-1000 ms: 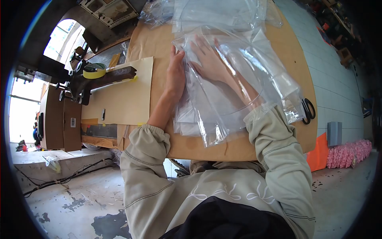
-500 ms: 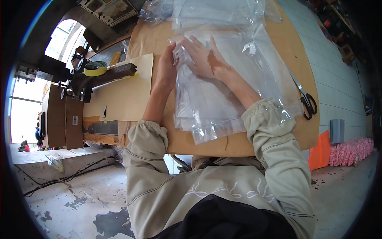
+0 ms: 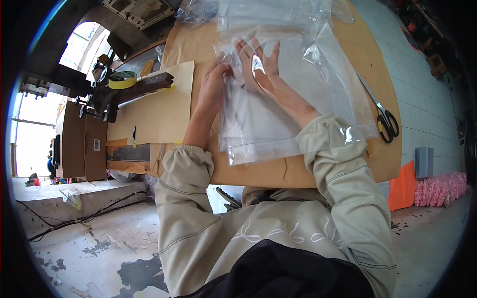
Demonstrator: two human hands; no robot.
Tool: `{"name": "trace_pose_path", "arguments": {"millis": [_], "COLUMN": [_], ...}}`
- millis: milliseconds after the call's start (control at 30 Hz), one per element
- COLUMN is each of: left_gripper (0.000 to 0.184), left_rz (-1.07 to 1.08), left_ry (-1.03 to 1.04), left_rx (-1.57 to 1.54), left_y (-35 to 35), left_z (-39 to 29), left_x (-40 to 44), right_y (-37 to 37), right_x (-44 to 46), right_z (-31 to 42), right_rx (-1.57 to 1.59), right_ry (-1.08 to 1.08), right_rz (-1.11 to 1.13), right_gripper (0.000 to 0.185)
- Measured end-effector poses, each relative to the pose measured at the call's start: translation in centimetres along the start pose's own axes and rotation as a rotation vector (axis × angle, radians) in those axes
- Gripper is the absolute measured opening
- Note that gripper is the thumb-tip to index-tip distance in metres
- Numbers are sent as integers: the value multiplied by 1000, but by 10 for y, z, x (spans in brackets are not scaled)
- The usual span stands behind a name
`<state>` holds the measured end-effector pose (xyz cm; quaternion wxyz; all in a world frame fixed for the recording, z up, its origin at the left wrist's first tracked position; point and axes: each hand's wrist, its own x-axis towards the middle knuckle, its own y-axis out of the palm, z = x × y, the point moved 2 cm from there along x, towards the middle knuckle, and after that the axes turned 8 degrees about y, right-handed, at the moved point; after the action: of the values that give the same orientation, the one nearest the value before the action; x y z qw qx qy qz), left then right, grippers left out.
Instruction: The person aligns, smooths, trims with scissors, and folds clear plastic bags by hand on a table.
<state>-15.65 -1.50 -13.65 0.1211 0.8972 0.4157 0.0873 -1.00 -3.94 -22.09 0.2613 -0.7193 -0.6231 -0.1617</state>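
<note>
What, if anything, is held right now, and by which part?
The left hand holds a clear plastic sheet by its left edge, near the upper corner; the right hand is spread open beneath it.

Scissors (image 3: 386, 121) right of plastic sheets (image 3: 298, 99) on table (image 3: 238, 176), tape roll (image 3: 122, 80) atop machine arm (image 3: 144, 89) at left

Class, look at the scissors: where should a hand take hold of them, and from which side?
Probably best by the black handles, from the person's right: the loops lie near the table's right edge, while the blades point away, alongside the clear plastic.
</note>
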Motion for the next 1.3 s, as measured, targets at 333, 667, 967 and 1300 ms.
{"name": "trace_pose_path", "arguments": {"millis": [333, 667, 967, 1300], "left_gripper": [61, 71, 60, 45], "left_rz": [85, 119, -46, -9], "left_ry": [4, 196, 232, 156], "left_rx": [430, 541, 665, 894], "left_y": [10, 10, 12, 7], "left_z": [-1, 6, -7, -12], "left_x": [-8, -12, -3, 13], "right_y": [-118, -116, -114, -101], "right_x": [-155, -126, -141, -101], "right_z": [-240, -227, -208, -248], "right_rx": [1558, 1715, 1658, 1773], "right_ry": [-563, -443, -492, -909], "right_rz": [480, 309, 393, 474], "right_gripper": [61, 72, 77, 62]}}
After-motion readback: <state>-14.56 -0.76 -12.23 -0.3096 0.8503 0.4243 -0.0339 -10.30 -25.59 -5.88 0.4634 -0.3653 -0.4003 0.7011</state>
